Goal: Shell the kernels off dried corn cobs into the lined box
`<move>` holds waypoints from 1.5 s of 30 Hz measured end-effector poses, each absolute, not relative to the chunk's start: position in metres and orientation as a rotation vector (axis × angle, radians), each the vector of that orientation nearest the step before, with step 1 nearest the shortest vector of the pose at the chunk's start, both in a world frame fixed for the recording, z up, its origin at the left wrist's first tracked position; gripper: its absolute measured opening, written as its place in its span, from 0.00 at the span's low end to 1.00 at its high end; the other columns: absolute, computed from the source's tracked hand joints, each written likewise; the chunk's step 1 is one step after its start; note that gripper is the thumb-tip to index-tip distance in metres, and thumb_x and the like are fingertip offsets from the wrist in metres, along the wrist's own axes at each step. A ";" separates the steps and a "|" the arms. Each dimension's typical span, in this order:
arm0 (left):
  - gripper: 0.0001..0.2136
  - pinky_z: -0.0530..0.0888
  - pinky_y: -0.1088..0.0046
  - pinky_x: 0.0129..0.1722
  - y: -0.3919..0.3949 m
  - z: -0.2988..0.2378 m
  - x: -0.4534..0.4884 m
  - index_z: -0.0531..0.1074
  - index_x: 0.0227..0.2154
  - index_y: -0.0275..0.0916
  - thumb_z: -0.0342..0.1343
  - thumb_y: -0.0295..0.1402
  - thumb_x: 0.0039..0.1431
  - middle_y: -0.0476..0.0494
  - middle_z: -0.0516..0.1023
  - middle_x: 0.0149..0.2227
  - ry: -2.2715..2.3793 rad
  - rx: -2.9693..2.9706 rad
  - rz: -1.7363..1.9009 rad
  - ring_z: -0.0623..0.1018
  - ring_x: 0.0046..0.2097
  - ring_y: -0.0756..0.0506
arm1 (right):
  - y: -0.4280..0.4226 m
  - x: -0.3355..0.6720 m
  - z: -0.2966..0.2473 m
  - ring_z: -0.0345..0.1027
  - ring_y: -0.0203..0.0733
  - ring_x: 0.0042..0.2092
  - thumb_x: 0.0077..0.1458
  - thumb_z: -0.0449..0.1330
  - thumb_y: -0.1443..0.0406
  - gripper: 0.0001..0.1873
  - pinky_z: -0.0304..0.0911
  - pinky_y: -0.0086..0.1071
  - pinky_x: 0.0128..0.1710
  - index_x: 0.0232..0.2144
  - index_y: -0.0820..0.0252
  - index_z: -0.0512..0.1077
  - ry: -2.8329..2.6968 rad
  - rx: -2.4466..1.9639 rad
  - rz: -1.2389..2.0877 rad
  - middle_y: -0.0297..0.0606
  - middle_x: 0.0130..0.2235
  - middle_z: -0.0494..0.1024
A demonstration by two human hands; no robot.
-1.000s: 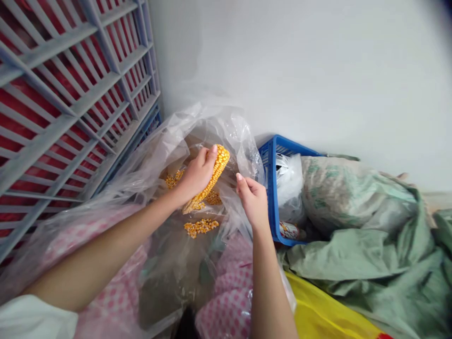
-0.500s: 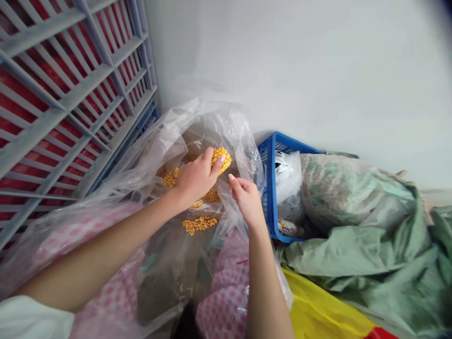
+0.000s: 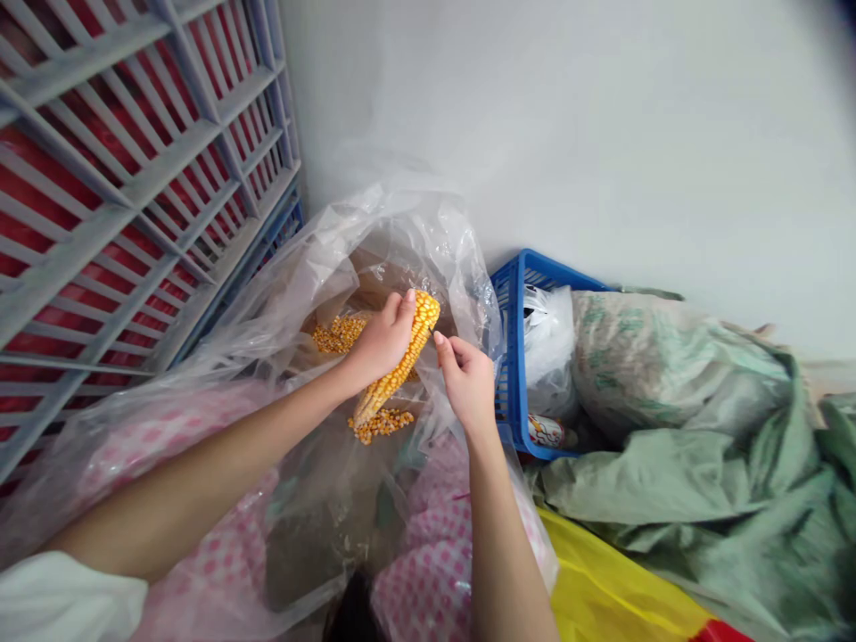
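Note:
My left hand (image 3: 381, 343) is shut around a yellow corn cob (image 3: 405, 357), which runs slantwise with its lower end pointing down-left. The cob still has rows of kernels on it. My right hand (image 3: 466, 383) sits just right of the cob's upper end, thumb and fingertips pinched close together, with nothing visible between them. Both hands are over a clear plastic bag (image 3: 401, 241) lined with brown material. Loose corn kernels (image 3: 339, 334) lie in the bag, and a second patch of kernels (image 3: 381, 425) lies below the cob.
A grey slatted rack (image 3: 134, 169) with red behind it stands at the left. To the right are a blue plastic basket (image 3: 512, 357) holding a white bag, and a green woven sack (image 3: 669, 374). Pink checked cloth (image 3: 434, 562) and a yellow sheet (image 3: 602, 580) lie below.
The cob has swung round in my left hand, from nearly end-on to showing its length, pointing down-left. My right hand has shifted only slightly.

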State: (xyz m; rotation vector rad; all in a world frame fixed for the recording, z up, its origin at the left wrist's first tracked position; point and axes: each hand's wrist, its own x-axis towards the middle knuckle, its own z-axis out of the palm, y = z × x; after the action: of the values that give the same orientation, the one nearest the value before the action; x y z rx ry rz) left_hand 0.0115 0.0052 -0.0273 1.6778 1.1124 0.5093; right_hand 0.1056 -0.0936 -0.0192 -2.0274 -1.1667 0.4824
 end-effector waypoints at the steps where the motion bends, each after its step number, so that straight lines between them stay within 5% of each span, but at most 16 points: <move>1: 0.21 0.66 0.68 0.38 0.006 -0.027 0.012 0.65 0.35 0.39 0.32 0.47 0.61 0.41 0.74 0.35 1.086 1.621 0.522 0.73 0.40 0.44 | -0.094 0.106 -0.019 0.47 0.31 0.22 0.56 0.46 0.53 0.23 0.44 0.28 0.23 0.16 0.59 0.56 -1.174 -2.016 0.470 0.27 0.17 0.53; 8: 0.24 0.67 0.69 0.42 0.008 -0.021 0.011 0.68 0.40 0.39 0.33 0.50 0.59 0.40 0.74 0.43 0.923 1.412 0.528 0.72 0.46 0.44 | -0.097 0.108 -0.013 0.46 0.31 0.23 0.56 0.48 0.53 0.22 0.45 0.27 0.24 0.16 0.59 0.52 -1.169 -1.879 0.563 0.27 0.18 0.51; 16: 0.24 0.66 0.69 0.32 0.012 -0.006 -0.004 0.63 0.40 0.41 0.30 0.51 0.59 0.44 0.73 0.29 1.125 1.912 0.573 0.73 0.32 0.45 | -0.096 0.110 -0.010 0.45 0.30 0.22 0.54 0.50 0.51 0.24 0.44 0.27 0.23 0.16 0.60 0.56 -1.099 -1.936 0.589 0.27 0.18 0.52; 35: 0.22 0.66 0.72 0.27 -0.013 -0.036 0.012 0.61 0.43 0.34 0.28 0.43 0.63 0.37 0.75 0.32 1.188 2.474 0.170 0.77 0.33 0.42 | -0.101 0.115 -0.028 0.35 0.25 0.14 0.45 0.57 0.53 0.20 0.30 0.25 0.13 0.15 0.58 0.57 -0.484 -1.752 1.365 0.21 0.11 0.48; 45: 0.23 0.65 0.73 0.28 -0.014 -0.033 0.012 0.61 0.42 0.34 0.28 0.45 0.62 0.36 0.75 0.35 1.241 2.404 0.205 0.77 0.34 0.43 | -0.098 0.098 -0.038 0.35 0.26 0.14 0.48 0.54 0.52 0.20 0.32 0.26 0.14 0.16 0.58 0.56 -0.446 -1.743 1.234 0.21 0.11 0.47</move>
State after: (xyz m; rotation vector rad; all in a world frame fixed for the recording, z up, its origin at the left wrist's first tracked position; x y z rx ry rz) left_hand 0.0117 -0.0140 -0.0327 2.4037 1.2412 0.2050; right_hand 0.0977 -0.0978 -0.0377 -1.7426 -0.4456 1.2341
